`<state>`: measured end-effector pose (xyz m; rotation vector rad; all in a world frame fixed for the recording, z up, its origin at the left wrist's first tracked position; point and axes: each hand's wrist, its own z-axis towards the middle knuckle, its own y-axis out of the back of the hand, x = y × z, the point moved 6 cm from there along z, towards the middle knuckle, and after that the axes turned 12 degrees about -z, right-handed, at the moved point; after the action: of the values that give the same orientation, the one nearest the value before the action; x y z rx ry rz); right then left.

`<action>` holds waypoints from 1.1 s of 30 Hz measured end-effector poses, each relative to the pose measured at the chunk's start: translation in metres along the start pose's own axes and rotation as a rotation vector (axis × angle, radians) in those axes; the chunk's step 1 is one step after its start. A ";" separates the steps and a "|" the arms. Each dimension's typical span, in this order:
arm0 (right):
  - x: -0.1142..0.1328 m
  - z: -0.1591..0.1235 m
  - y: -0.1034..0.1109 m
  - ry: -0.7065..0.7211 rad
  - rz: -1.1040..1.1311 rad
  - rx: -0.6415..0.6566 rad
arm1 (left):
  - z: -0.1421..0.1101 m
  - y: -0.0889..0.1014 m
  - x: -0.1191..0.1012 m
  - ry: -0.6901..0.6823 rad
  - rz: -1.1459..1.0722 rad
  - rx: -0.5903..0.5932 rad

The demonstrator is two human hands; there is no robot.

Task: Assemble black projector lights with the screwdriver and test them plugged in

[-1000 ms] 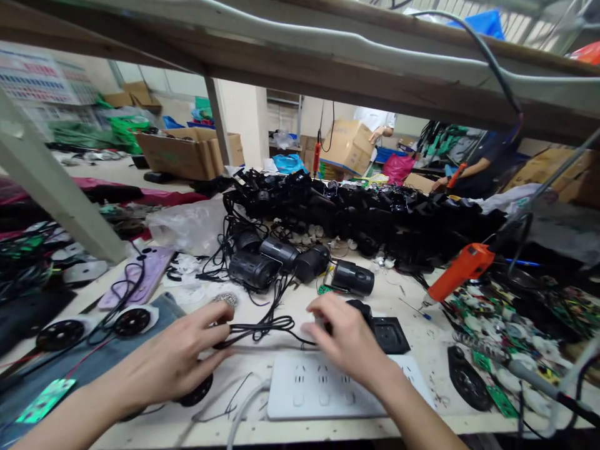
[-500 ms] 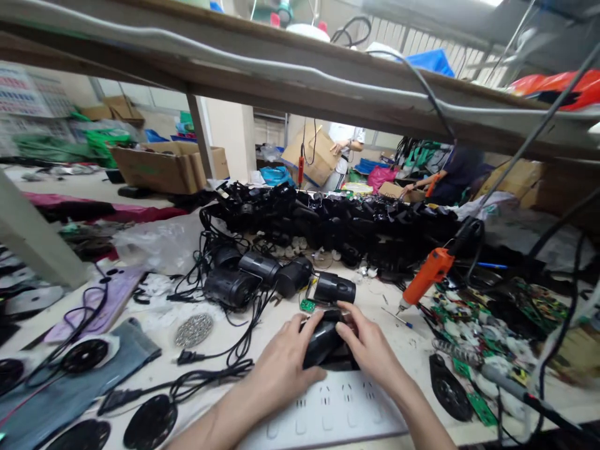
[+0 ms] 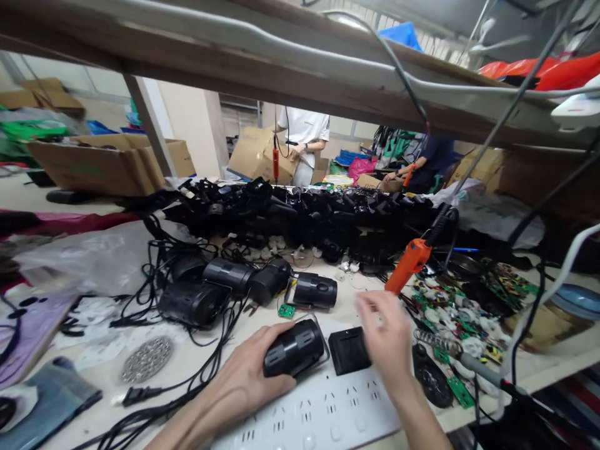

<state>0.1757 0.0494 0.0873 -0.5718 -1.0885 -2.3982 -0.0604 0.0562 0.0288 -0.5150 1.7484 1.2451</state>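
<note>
1. The left hand (image 3: pixel 255 361) is wrapped around a black cylindrical housing (image 3: pixel 294 349), lying on its side over the far edge of the white power strip (image 3: pixel 312 417), at the near middle of the table (image 3: pixel 100 415).
2. The right hand (image 3: pixel 385 325) is raised with fingers partly curled, near the orange power driver (image 3: pixel 409 264); blur hides whether it grips anything.
3. A black square piece (image 3: pixel 347 351) lies between the held housing and the right hand.
4. The held housing looks whole from this side, so work on it seems at an early stage: picked up, with nothing visibly removed.
5. Similar black housings (image 3: pixel 315 291) lie farther off, towards the left, apparently not dealt with.
6. A small green board (image 3: pixel 286 310) lies loose near them; many loose parts (image 3: pixel 469 322) heaped at right suggest much is already apart.
</note>
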 end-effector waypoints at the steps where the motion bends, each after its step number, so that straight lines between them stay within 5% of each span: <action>1: -0.014 0.004 0.024 -0.100 -0.026 -0.222 | 0.000 0.000 -0.004 -0.004 0.017 0.009; 2: -0.029 0.007 0.045 -0.212 -0.008 -0.427 | 0.001 -0.001 -0.008 -0.010 0.044 0.009; 3: -0.044 0.014 0.055 -0.286 0.055 -0.487 | 0.002 -0.001 -0.014 -0.014 0.081 -0.009; 6: -0.075 0.048 0.042 -0.390 0.205 -0.238 | 0.009 -0.004 -0.028 -0.039 0.169 -0.081; 8: -0.074 0.062 0.027 -0.364 0.223 -0.111 | 0.015 -0.008 -0.029 -0.040 0.173 -0.104; 11: -0.045 0.058 0.017 -0.295 0.253 -0.089 | 0.019 -0.011 -0.025 -0.073 0.129 -0.082; 14: 0.004 0.036 0.013 -0.216 0.536 -0.007 | 0.017 -0.009 -0.024 -0.122 0.125 -0.040; 19: 0.064 0.004 0.002 -0.265 1.032 0.291 | 0.009 -0.007 -0.036 -0.139 0.263 -0.060; 26: 0.074 -0.011 -0.004 -0.344 1.222 0.142 | 0.009 -0.013 -0.034 -0.154 0.257 -0.097; 33: 0.080 -0.026 -0.010 -0.308 1.328 0.239 | 0.010 -0.012 -0.034 -0.190 0.251 -0.123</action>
<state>0.1002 0.0180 0.1081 -1.1257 -0.6851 -1.0370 -0.0293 0.0551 0.0504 -0.2415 1.6178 1.5328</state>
